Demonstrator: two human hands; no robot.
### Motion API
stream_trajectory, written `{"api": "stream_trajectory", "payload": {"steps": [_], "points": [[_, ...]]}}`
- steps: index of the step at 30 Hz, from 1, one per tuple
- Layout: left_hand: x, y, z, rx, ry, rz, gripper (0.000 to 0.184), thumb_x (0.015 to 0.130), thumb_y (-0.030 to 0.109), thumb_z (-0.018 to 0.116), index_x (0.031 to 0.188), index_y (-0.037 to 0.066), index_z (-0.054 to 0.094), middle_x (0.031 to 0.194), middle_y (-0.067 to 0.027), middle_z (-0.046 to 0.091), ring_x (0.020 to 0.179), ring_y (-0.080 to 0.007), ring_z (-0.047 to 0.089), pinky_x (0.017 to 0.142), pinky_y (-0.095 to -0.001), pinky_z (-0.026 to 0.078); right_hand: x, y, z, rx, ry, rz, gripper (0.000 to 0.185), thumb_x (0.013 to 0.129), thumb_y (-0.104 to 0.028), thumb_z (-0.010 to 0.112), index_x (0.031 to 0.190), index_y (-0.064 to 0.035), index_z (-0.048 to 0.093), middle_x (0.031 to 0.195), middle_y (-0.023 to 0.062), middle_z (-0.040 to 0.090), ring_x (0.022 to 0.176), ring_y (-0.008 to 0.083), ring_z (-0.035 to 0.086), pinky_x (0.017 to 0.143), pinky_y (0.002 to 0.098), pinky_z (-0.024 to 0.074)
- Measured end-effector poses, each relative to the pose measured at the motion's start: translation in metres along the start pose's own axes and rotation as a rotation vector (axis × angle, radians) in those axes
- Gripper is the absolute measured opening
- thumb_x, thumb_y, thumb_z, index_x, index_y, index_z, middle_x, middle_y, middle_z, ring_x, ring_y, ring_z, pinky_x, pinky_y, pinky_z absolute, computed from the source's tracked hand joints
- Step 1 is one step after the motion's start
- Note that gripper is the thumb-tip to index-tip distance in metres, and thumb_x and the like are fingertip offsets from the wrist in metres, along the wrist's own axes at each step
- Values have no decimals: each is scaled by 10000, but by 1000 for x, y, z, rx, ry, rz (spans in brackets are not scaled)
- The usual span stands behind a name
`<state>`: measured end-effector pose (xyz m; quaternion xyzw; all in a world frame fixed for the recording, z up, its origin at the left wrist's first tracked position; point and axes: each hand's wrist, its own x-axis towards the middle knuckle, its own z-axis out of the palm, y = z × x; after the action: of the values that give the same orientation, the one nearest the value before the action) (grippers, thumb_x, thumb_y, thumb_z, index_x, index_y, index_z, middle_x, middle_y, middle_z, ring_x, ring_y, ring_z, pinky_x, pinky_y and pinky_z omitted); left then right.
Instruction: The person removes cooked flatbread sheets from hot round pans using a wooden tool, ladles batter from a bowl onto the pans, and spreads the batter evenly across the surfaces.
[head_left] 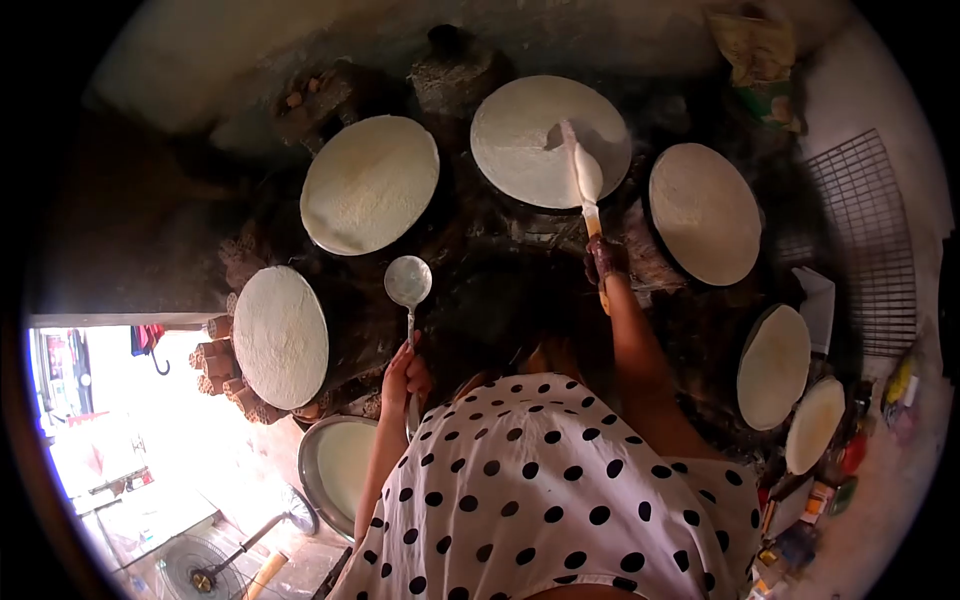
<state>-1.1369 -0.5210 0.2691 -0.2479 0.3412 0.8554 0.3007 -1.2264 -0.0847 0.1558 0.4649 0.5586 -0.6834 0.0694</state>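
My left hand (pixel 405 375) is closed round the handle of a metal ladle (pixel 408 281), whose round bowl points away from me. My right hand (pixel 600 262) grips a wooden-handled spreader (pixel 588 175); its long end is coated white. That end is over the round griddle (pixel 548 140) at the back, which is covered with a pale layer of what looks like batter. A dark patch shows on this surface beside the tool's tip; I cannot tell whether they touch. Near my left forearm stands a metal pot (pixel 312 470) of pale liquid.
More pale-topped round griddles surround me: back left (pixel 370 185), left (pixel 280 337), right (pixel 705 213) and far right (pixel 774 367). Bundled brown briquettes (pixel 212 362) lie by the left one. A wire rack (pixel 865 240) leans at the right wall; a fan (pixel 200 575) stands lower left.
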Motion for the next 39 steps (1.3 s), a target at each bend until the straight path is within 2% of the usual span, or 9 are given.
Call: {"api": "stream_trajectory", "payload": {"steps": [2,4,6,16,21,30,33,36,39], "points": [[11,-4,6,-20,-24,-8,352,996,208,401,1341,154,445,565,55,275,392,-65,288,361,-222,296,-2,-4,22,83,12,-120,224,826,-319,588,705,-133,558,474,29,451,315,197,407,313,329,325],[19,-7,16,-32,-35,-24,351,997,208,398,1341,155,444,565,55,275,389,-64,287,354,-222,295,33,24,34,-400,167,-307,344,805,-384,592,620,-96,567,554,99,547,417,217,549,378,408,416],[27,-8,29,-88,-47,-73,341,998,199,395,1329,150,456,563,54,274,382,-61,281,336,-223,284,-11,18,36,100,-480,197,139,774,-244,626,772,-113,579,510,39,480,350,185,435,328,333,337],[58,-18,62,-96,-178,-80,353,1014,202,350,1348,122,435,573,45,269,404,-58,326,349,-236,331,5,-45,-38,37,-87,-143,190,826,-261,584,713,-110,565,461,24,440,304,151,379,292,296,275],[71,-23,76,-31,-133,-80,349,1015,207,358,1346,130,436,569,46,285,403,-56,327,336,-230,321,-27,-8,-18,-152,-427,21,203,798,-292,591,733,-100,577,507,35,493,347,154,427,328,312,326],[70,-23,93,-24,-106,-30,323,990,175,403,1298,116,478,562,47,291,390,-54,293,334,-212,299,70,-96,-52,-129,-41,-33,286,880,-370,549,814,-97,603,561,51,540,369,173,444,370,301,389],[66,-22,98,-27,-48,-46,326,988,179,407,1301,116,476,559,47,291,388,-56,297,332,-212,291,35,-121,-28,-78,-201,-174,305,898,-371,556,923,-74,622,624,65,586,413,167,503,408,295,409],[63,-22,87,7,-178,-2,328,987,183,410,1300,112,474,561,46,298,385,-59,304,333,-214,305,61,-63,-18,-286,81,-1099,447,926,-390,488,1232,-76,575,1005,154,679,879,288,644,773,346,478],[63,-23,76,7,-126,-17,342,997,193,387,1326,130,451,554,44,301,379,-63,312,333,-231,319,33,-48,1,-330,344,-494,457,941,-395,417,1280,-118,549,1199,160,603,1062,326,592,885,365,453]]}}
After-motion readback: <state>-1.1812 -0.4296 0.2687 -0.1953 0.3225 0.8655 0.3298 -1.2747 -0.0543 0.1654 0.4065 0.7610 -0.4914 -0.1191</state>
